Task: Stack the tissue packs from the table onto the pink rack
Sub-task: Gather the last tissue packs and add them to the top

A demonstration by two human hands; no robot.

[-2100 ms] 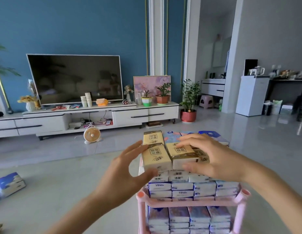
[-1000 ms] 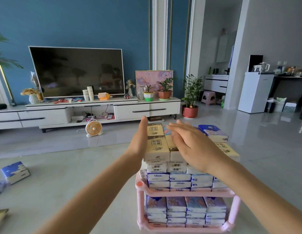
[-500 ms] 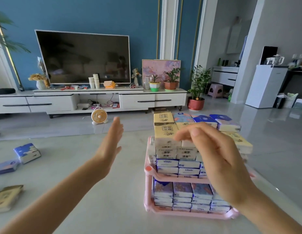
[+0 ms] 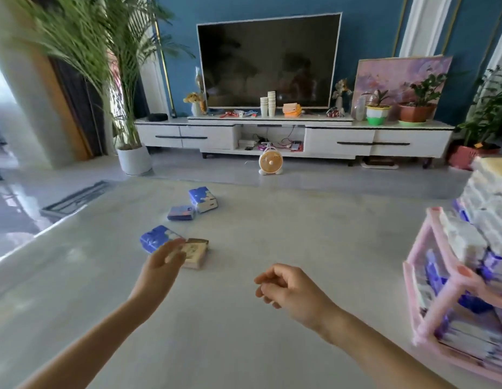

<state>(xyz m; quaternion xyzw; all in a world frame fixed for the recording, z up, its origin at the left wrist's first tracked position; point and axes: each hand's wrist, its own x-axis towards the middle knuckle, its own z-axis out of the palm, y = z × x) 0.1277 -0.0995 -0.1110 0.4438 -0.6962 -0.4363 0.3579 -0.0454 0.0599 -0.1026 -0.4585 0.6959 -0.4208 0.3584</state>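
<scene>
Presently nothing is held: the left hand point(image 4: 162, 265) is spread open at the tan tissue pack point(image 4: 197, 252) on the table point(image 4: 272, 234), the right hand point(image 4: 292, 290) loosely curled. If pinched hastily the pack could be dropped, and the heaped pink rack point(image 4: 440, 279) at 3 o'clock toppled. Whether the pack is touched is lost to blur; the rack is cut off.

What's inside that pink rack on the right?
The pink plastic rack is packed with white and blue tissue packs on its shelves, more piled on top. It is blurred and cut off by the picture's edge, so its far side cannot be seen.
</scene>
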